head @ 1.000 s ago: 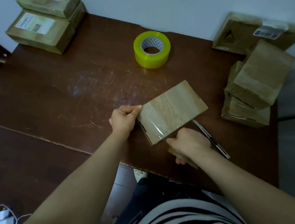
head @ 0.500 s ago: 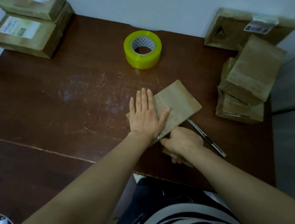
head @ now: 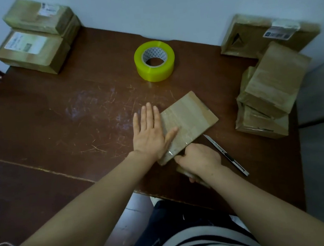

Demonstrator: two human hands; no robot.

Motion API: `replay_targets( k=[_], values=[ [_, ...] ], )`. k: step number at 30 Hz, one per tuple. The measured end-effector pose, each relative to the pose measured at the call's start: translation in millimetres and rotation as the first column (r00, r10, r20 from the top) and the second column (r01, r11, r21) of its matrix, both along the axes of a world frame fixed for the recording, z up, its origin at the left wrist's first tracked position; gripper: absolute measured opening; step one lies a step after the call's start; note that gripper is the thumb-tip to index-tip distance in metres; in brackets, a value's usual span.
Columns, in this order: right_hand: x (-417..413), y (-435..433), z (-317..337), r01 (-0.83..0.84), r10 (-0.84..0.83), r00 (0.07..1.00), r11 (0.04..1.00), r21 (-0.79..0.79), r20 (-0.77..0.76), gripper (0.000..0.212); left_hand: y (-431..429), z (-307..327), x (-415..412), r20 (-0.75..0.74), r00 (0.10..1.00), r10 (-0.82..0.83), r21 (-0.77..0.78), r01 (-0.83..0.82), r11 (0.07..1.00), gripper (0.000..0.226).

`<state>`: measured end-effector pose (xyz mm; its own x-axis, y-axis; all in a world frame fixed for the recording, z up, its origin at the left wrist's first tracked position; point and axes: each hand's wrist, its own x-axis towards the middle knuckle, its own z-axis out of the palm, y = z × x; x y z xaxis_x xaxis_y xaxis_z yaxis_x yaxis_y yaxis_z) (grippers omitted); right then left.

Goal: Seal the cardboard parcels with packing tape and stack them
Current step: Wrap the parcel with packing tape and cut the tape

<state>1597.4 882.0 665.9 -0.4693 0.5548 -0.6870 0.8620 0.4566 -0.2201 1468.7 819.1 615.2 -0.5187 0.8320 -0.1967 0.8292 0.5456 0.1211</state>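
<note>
The parcel [head: 191,117] lies flat and askew on the tabletop [head: 62,115], near its front edge and right under your hands, in the same place as half a second ago. Your left grip [head: 151,134] is spread flat with its fingers straight and holds nothing. A second ago it was a fist clamped on the parcel's left end, and half a second ago it lay open across the top. It has since slid a little to the left, so the fingers reach past the parcel's left edge onto the wood and only the thumb and the heel of the hand press on the cardboard.

Your right grip [head: 198,159] has not moved. It sits curled at the parcel's near corner, where clear tape wraps over the end. A tan strip shows beneath it, and I cannot tell whether the fingers have hold of it.

The box cutter [head: 226,154] lies just beside that hand, its tip at the parcel's edge. The yellow tape roll [head: 154,61] stands farther back. Sealed parcels are stacked at the far left corner [head: 36,37], and more are piled on the right [head: 270,95].
</note>
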Motion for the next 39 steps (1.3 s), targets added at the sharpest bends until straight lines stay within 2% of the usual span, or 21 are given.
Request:
replay_targets(
  k=[3,6,8,10,13,16,19,21,24,26,28,36,39],
  values=[
    [0.0,1.8,-0.5,0.005,-0.005,1.0,1.0,0.015,0.004,0.029,-4.9,2.9,0.3,0.068,0.996,-0.051,0.074,0.046,0.996,0.072],
    [1.8,1.3,0.7,0.066,-0.065,0.998,0.995,-0.074,0.011,0.034,-28.9,15.4,-6.3,0.162,0.958,-0.236,0.293,0.181,0.939,0.061],
    [4.4,2.4,0.9,0.153,-0.158,0.987,0.971,-0.185,-0.011,0.037,-50.9,18.7,0.5,0.162,0.924,-0.347,0.343,0.277,0.898,0.072],
    [7.0,4.7,1.3,0.206,-0.229,0.969,0.957,-0.202,-0.096,0.04,-66.0,16.8,13.8,0.172,0.908,-0.383,0.283,0.327,0.902,0.086],
    [7.6,9.1,11.1,0.28,-0.348,0.91,0.916,-0.287,-0.225,0.04,-64.6,16.9,24.3,0.102,0.934,-0.342,0.254,0.308,0.917,0.094],
    [2.6,14.6,37.8,0.313,-0.455,0.841,0.85,-0.424,-0.293,0.039,-57.5,27.1,20.8,0.07,0.958,-0.279,0.377,0.234,0.896,0.08],
    [-5.0,19.8,67.3,0.281,-0.545,0.751,0.775,-0.567,-0.373,0.034,-56.5,44.1,14.4,0.134,0.972,-0.192,0.443,0.114,0.889,0.074],
    [-10.4,19.8,81.2,0.194,-0.532,0.72,0.771,-0.607,-0.445,0.031,-56.0,51.5,7.6,0.183,0.976,-0.12,0.435,0.029,0.9,0.08],
    [-14.5,15.1,86.4,0.127,-0.47,0.715,0.816,-0.564,-0.517,0.033,-55.2,54.4,-4.1,0.201,0.976,-0.09,0.409,0.0,0.913,0.087],
    [-11.1,12.2,82.3,0.117,-0.342,0.778,0.903,-0.414,-0.527,0.034,-53.4,54.9,-10.9,0.231,0.972,-0.045,0.4,-0.053,0.915,0.087],
    [-4.7,10.4,74.7,0.131,-0.291,0.81,0.936,-0.327,-0.509,0.036,-50.5,54.0,-13.0,0.265,0.964,-0.016,0.396,-0.094,0.914,0.086],
    [-15.3,11.5,43.8,0.219,-0.384,0.807,0.9,-0.378,-0.448,0.037,-46.9,53.9,-20.3,0.442,0.897,0.014,0.401,-0.211,0.891,0.079],
    [-22.1,11.5,34.6,0.222,-0.4,0.81,0.886,-0.407,-0.429,0.034,-45.6,62.6,-27.6,0.539,0.842,-0.007,0.289,-0.177,0.941,0.083]
  ],
)
